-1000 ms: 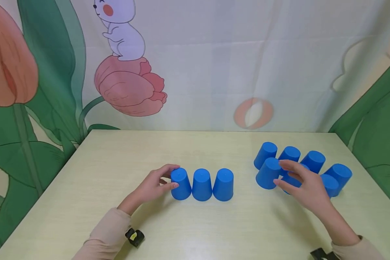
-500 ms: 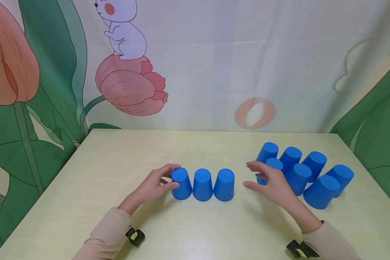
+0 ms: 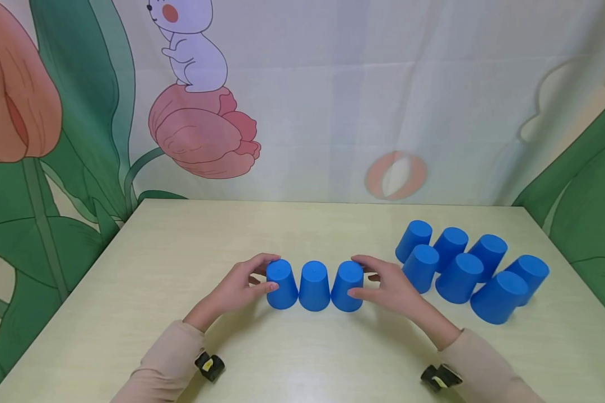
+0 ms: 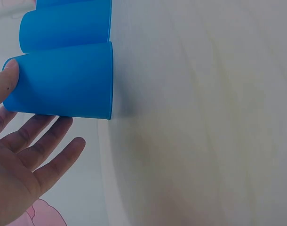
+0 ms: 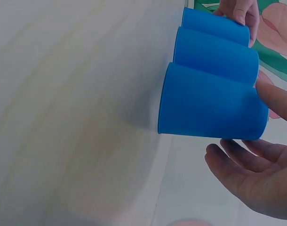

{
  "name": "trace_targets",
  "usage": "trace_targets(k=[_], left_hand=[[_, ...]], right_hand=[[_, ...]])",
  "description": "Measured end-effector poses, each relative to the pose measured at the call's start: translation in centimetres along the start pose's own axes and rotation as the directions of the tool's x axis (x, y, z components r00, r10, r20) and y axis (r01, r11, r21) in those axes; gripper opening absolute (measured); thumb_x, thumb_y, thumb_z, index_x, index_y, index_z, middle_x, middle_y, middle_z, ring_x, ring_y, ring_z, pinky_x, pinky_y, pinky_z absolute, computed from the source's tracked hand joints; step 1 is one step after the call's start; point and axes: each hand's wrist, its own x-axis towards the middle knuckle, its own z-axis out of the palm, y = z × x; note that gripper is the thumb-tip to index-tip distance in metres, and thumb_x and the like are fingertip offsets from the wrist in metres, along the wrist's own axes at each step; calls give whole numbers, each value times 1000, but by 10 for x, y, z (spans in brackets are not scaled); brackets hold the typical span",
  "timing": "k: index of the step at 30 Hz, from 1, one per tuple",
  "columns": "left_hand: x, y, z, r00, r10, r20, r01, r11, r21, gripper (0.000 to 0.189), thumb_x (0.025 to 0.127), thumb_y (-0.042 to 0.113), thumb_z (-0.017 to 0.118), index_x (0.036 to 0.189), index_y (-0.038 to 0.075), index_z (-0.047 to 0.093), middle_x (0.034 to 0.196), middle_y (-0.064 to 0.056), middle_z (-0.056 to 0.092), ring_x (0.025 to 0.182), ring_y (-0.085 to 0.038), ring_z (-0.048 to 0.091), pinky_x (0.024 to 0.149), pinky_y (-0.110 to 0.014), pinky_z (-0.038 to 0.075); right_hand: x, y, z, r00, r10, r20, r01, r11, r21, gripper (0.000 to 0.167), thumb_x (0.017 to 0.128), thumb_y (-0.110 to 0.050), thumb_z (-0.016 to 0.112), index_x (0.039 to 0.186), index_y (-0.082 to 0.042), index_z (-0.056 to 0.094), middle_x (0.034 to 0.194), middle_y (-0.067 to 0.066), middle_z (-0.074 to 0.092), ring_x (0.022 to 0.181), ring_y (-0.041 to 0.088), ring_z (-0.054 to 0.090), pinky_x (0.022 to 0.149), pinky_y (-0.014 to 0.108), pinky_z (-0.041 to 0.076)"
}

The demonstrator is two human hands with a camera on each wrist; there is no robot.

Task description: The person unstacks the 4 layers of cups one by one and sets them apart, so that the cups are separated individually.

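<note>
Three blue plastic cups stand upside down in a row at the table's middle, side by side. My left hand holds the left cup, thumb at its front and index finger behind its top. Around the right cup my right hand does the same from the other side. Between them, the middle cup is touched by neither hand. In the left wrist view, the thumb lies against the held cup's side. The right wrist view shows the thumb on the right cup, its little finger apart from it.
Several more upside-down blue cups stand in a loose group at the right of the pale table. A printed curtain hangs behind the table's far edge.
My right hand has come left from the cup group to the right end of the row and taken hold of that cup. The left hand has stayed on its cup.
</note>
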Motion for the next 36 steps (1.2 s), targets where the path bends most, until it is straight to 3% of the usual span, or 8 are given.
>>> trace_targets(k=[10, 19, 36], left_hand=[[0, 1, 0, 1000, 4, 1, -4, 1000, -3, 50, 86, 19, 64, 130, 6, 44, 118, -13, 58, 101, -29, 57, 80, -42, 49], [0, -1, 1, 1000, -5, -7, 5, 1000, 0, 50, 85, 18, 65, 129, 7, 44, 118, -12, 58, 101, -29, 57, 80, -43, 49], [1, -2, 1, 1000, 5, -6, -5, 1000, 5, 51, 85, 18, 65, 130, 5, 44, 118, -13, 58, 100, -29, 57, 79, -42, 49]], right_hand=[[6, -2, 6, 998, 52, 24, -53, 998, 18, 57, 80, -23, 71, 128, -4, 47, 120, 18, 55, 104, 37, 55, 82, 47, 48], [3, -1, 6, 999, 52, 8, -52, 999, 14, 56, 79, -24, 72, 126, -4, 49, 119, 18, 56, 103, 37, 56, 82, 47, 48], [-27, 4, -20, 996, 78, -49, -78, 997, 2, 61, 78, -28, 72, 128, -3, 47, 121, 19, 55, 105, 36, 55, 84, 50, 46]])
